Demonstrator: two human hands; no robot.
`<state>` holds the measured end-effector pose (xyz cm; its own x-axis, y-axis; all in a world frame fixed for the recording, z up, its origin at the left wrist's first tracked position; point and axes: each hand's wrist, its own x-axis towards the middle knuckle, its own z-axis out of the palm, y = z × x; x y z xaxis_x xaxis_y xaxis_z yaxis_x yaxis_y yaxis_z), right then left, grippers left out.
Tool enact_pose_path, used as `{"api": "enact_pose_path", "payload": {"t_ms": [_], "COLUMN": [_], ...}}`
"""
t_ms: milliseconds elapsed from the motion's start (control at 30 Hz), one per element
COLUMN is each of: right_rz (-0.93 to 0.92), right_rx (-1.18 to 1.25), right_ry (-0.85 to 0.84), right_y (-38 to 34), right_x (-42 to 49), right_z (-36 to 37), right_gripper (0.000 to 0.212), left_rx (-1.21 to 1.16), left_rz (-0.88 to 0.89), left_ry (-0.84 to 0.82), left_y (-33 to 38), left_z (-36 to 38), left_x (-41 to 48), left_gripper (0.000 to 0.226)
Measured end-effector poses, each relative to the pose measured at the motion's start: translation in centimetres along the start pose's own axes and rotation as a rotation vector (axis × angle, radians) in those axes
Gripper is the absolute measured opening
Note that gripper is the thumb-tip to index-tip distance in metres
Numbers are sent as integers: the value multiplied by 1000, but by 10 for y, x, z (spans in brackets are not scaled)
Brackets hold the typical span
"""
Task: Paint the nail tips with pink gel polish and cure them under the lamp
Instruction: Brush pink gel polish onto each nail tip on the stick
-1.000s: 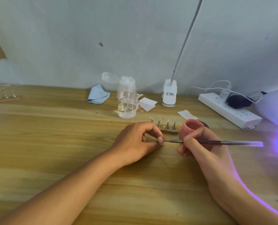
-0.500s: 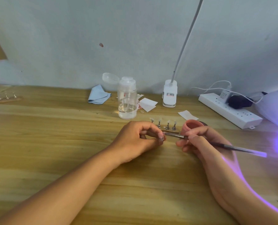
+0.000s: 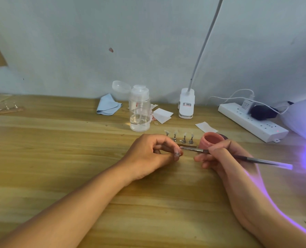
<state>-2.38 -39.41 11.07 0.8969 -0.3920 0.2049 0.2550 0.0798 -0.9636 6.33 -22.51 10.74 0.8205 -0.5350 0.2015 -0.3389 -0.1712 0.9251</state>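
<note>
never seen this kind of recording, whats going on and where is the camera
No machine: a camera worn on a person's head looks down at their two hands over a wooden table. The right hand holds a thin brush, its tip meeting a small piece, probably a nail tip, pinched in the left hand. Behind stand an open pink jar and a row of nail tips. Further back: a pump bottle, a blue cloth, a power strip and, far right, a glowing curing lamp.
</note>
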Motion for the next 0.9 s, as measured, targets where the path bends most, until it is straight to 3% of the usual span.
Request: {"api": "enact_pose_path", "payload": {"t_ms": [500, 733, 900], "right_rz": [20, -119, 33], "right_rx": [10, 19, -106], "right_ry": [0, 5, -52], "right_y": [-3, -7, -2], "right_x": [-2, -5, 11], "right_z": [1, 1, -1], "right_gripper": [21, 19, 16], "left_rx": [6, 55, 97], "left_rz": [5, 50, 26], "left_ry": [-2, 50, 82], "left_y": [1, -1, -3], "left_z": [0, 0, 0], "left_x": [-2, -1, 0], "left_gripper": [19, 18, 18]}}
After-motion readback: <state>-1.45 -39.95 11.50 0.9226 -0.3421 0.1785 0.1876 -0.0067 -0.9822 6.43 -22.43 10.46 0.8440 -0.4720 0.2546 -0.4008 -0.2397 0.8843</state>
